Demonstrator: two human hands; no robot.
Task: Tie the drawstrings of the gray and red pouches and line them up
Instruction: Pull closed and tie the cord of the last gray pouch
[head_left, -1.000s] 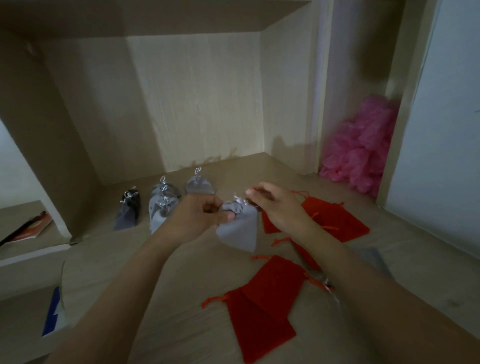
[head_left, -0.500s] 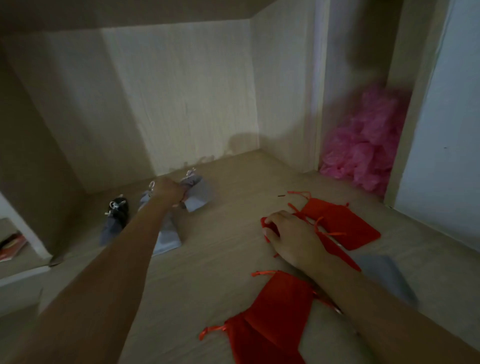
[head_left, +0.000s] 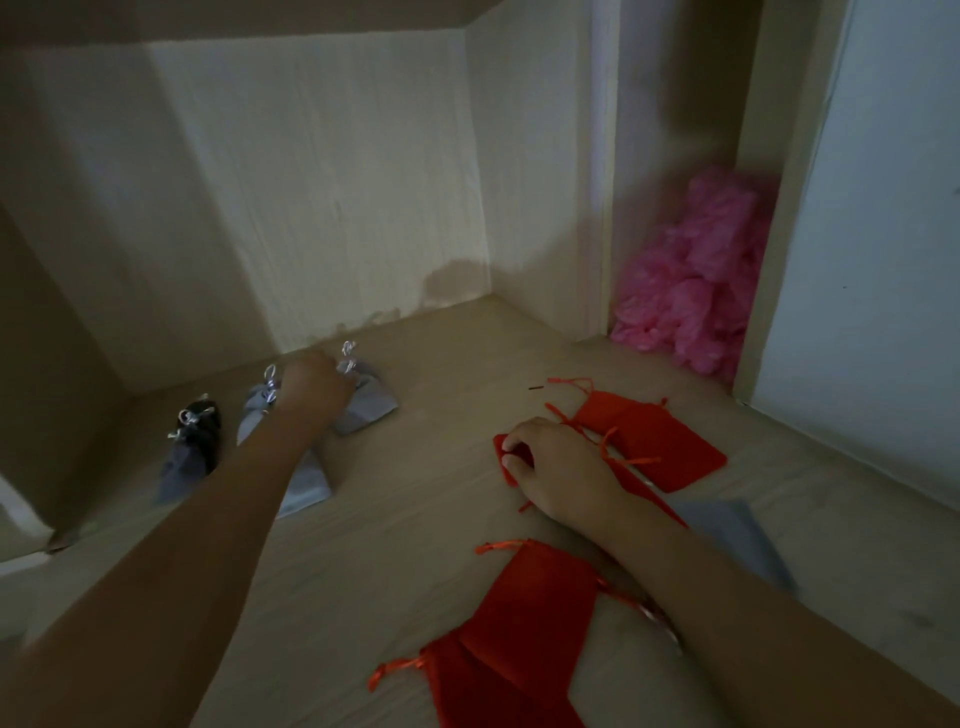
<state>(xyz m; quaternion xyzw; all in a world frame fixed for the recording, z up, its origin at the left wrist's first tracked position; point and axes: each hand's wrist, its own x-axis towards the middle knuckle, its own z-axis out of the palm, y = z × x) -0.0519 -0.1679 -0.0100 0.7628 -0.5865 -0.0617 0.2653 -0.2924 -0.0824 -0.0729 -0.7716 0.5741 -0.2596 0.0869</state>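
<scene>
- A row under way: my left grip (head_left: 311, 387) reaches to the back of the desk (head_left: 415, 519), in among the tied gray pouches (head_left: 363, 410), with a dark pouch (head_left: 200, 431) at the row's left end. The back of the hand hides the fingers, so I cannot tell whether they hold a pouch or only touch one.
- My right grip (head_left: 550, 467) has its fingers curled on the near edge of a red pouch (head_left: 500, 451), pinching the cloth against the desk.
- The loose red pouches (head_left: 649, 441) lie just beside that hand and nearer the front edge, strings trailing. A flat gray pouch (head_left: 737, 525) lies partly under my right forearm.
- Risk one: the left arm crosses over one of the gray pouches, so a careless pull back could sweep it sideways and spoil the line.
- Risk two: the right pinch takes only an edge, and I judge the soft cloth could slide out when lifted.
- Risk three: orange strings from the neighbouring pouch run close to my fingers. Catching one would drag a second pouch along or tangle the cords before tying.
</scene>
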